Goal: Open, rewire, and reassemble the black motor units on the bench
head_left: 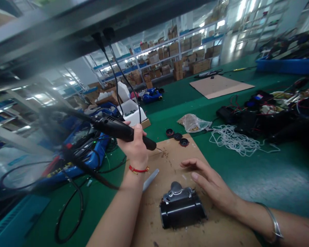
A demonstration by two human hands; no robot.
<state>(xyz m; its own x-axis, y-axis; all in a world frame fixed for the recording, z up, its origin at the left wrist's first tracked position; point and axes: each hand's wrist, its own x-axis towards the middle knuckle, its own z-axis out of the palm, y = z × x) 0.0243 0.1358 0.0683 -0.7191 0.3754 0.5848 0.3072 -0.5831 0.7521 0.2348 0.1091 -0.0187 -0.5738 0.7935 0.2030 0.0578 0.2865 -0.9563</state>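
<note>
On the cardboard (147, 226), we locate the black housing (183, 212) nearer our right hand (213, 183), to its left and toward us, long axis crosswise. That hand is loosely spread, empty; our left hand (136, 146) grips the electric screwdriver (112, 128), its bit (159, 149) beside loose screws (165, 154).

Single head-worn view, facing forward and down, tilted sideways, near above green bench (167, 113)

texts: none legible | labels: none legible | brands, numbers: none legible | signs: none legible
</note>
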